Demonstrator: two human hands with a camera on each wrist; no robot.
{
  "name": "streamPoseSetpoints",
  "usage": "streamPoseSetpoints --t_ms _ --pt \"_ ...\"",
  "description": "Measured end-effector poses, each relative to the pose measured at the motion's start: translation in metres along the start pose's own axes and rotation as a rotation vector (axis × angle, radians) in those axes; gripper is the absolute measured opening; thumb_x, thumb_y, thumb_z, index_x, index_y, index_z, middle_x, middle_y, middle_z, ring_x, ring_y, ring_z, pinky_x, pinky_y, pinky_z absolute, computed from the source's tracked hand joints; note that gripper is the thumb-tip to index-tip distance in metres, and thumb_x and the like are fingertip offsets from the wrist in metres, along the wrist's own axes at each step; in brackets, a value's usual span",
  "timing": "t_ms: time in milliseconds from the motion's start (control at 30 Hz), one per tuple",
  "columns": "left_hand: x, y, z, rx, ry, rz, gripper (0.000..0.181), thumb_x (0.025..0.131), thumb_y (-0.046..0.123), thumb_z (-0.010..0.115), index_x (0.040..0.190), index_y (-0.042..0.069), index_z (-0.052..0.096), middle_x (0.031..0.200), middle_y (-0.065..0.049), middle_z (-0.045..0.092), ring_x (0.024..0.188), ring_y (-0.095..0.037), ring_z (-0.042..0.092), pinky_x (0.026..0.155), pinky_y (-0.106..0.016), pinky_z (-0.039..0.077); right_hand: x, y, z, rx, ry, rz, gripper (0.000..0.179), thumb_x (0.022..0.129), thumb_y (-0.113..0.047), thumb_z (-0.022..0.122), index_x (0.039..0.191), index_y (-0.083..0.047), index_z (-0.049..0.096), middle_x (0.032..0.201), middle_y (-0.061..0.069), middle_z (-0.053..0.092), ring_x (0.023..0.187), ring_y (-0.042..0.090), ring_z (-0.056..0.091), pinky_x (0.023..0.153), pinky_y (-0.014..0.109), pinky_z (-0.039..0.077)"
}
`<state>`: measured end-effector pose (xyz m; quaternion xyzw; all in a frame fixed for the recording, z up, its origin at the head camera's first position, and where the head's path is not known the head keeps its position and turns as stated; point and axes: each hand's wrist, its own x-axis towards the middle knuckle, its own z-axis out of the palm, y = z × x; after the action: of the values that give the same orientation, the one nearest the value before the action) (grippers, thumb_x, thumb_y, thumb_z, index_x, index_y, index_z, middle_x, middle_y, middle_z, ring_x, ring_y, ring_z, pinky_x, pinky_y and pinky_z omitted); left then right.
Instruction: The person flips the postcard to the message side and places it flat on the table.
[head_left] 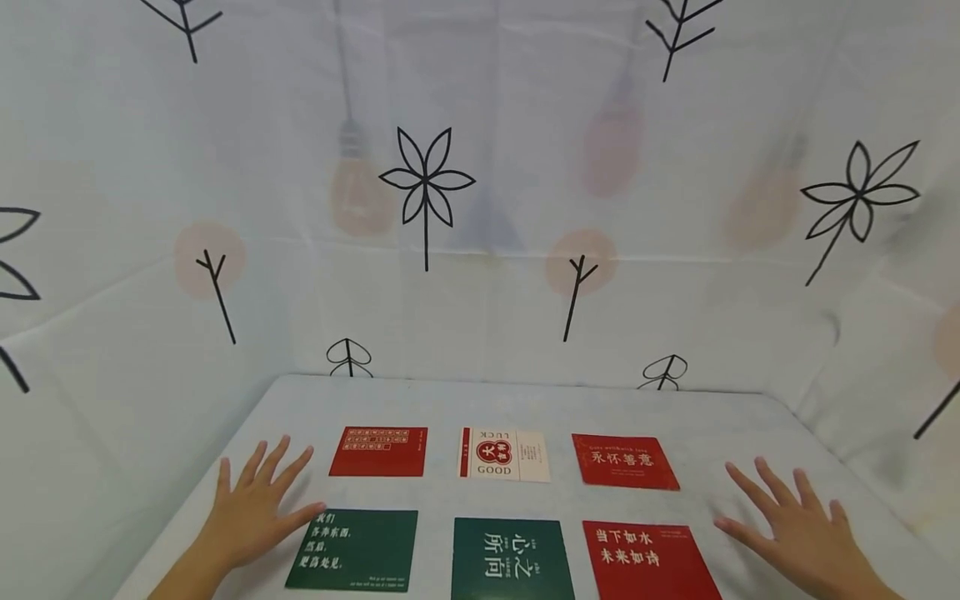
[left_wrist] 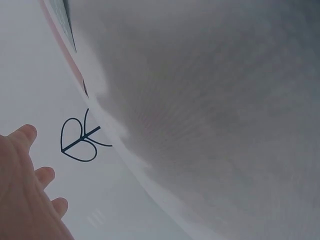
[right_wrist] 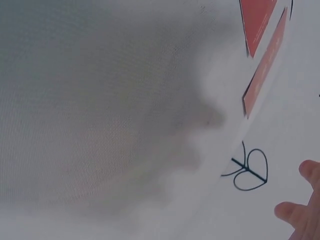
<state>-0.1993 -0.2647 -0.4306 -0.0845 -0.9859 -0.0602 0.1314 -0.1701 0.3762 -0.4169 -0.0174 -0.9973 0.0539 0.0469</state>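
My left hand (head_left: 251,508) is spread with straight fingers at the left of the cards, its thumb overlapping the corner of a green card (head_left: 356,554) with white writing. On the right, my right hand (head_left: 795,533) is likewise spread, nearest to a red card (head_left: 648,562) in the front row. Neither hand holds anything. Between the front cards lies another green card (head_left: 512,562) with sideways writing. Behind them lie a red card (head_left: 378,458) with small boxed characters, a cream card (head_left: 517,467) reading GOOD LUCK, and a red card (head_left: 627,471) with white characters.
All the cards lie flat in two rows on the white tabletop (head_left: 442,496). A white cloth (head_left: 495,317) printed with line-drawn plants and faint light bulbs hangs behind the table and along both sides.
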Motion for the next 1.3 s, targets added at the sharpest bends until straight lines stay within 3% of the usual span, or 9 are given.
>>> streamPoseSetpoints --t_ms 233,467,733,967,1300 --pt "0.001 0.008 -0.004 -0.003 0.020 0.009 0.084 0.075 0.069 0.055 0.139 0.017 0.043 0.146 -0.021 0.029 0.132 -0.044 0.015 0.097 -0.059 -0.022 0.002 -0.003 0.004 -0.006 0.007 -0.014 0.093 0.078 -0.070 0.051 0.143 -0.007 0.029 0.137 0.036 0.022 0.120 0.062 0.009 0.085 0.081 0.002" --pt "0.006 0.017 -0.006 -0.062 0.023 0.018 0.083 0.074 0.068 0.058 0.138 0.015 0.046 0.143 -0.020 0.035 0.131 -0.043 0.020 0.099 -0.071 0.006 0.002 -0.009 0.006 0.005 0.009 -0.007 0.095 0.075 -0.070 0.054 0.140 -0.005 0.034 0.136 0.037 0.025 0.117 0.061 0.015 0.085 0.080 0.007" --pt "0.012 0.028 -0.007 -0.107 0.023 0.026 0.089 0.070 0.069 0.062 0.136 0.011 0.047 0.139 -0.019 0.040 0.127 -0.043 0.029 0.099 -0.067 0.020 0.000 -0.018 0.010 0.007 0.043 -0.054 0.091 0.076 -0.068 0.056 0.138 -0.004 0.037 0.134 0.036 0.031 0.113 0.060 0.022 0.082 0.079 0.020" --pt "0.014 0.039 -0.010 -0.196 -0.018 -0.003 0.092 0.067 0.068 0.065 0.136 0.009 0.046 0.135 -0.020 0.044 0.122 -0.042 0.037 0.088 -0.068 0.035 -0.002 -0.029 0.010 0.052 0.041 -0.063 0.094 0.073 -0.068 0.060 0.137 -0.004 0.038 0.133 0.035 0.032 0.113 0.058 0.026 0.079 0.079 0.026" --pt "0.015 0.050 -0.011 -0.299 -0.054 -0.018 0.093 0.064 0.063 0.071 0.135 0.008 0.045 0.132 -0.019 0.045 0.117 -0.037 0.042 0.083 -0.060 0.045 -0.005 -0.047 0.010 0.098 0.042 -0.071 0.096 0.071 -0.068 0.062 0.136 -0.001 0.040 0.133 0.033 0.036 0.113 0.054 0.029 0.078 0.076 0.032"
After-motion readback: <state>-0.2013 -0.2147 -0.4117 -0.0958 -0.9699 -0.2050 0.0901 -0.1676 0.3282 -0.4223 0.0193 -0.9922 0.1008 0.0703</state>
